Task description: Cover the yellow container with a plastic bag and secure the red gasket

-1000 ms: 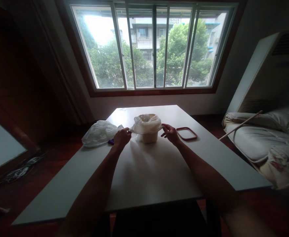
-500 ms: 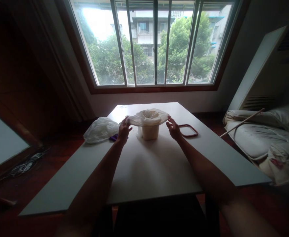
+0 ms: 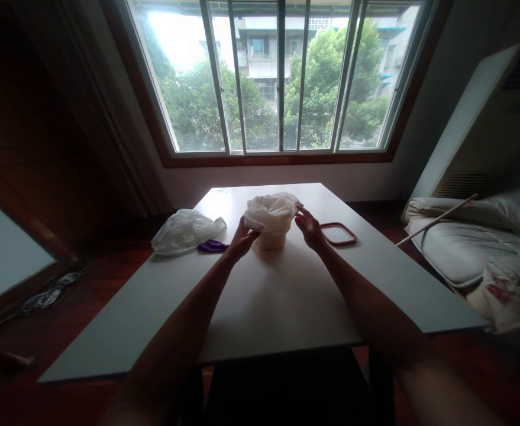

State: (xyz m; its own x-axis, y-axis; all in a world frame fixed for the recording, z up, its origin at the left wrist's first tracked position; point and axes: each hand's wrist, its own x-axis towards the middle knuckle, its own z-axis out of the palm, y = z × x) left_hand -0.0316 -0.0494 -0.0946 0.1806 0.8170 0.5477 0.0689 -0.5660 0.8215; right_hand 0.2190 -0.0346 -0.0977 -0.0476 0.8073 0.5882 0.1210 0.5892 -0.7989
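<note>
A small cream-coloured bin (image 3: 272,241) stands on the white table, with a thin white plastic bag (image 3: 268,214) draped over its rim and hanging down the outside. At the near left side of the bag, my left hand (image 3: 242,239) grips its lower edge. My right hand (image 3: 309,229) has its fingertips on the bag's right edge, the thumb lower and close to the bin. The bin's inside and part of my left fingers are hidden by the bag.
A crumpled white plastic bag (image 3: 184,232) and a purple bundle (image 3: 213,246) lie on the left of the table (image 3: 281,302). Right of my hand is a brown rounded-square frame (image 3: 338,234). A sofa (image 3: 477,236) with a stick (image 3: 437,220) stands on the right.
My left hand has moved right and slightly down, toward the bin. The stretched bag edge has drawn in and now hangs lower around the bin. My right hand has shifted slightly left.
</note>
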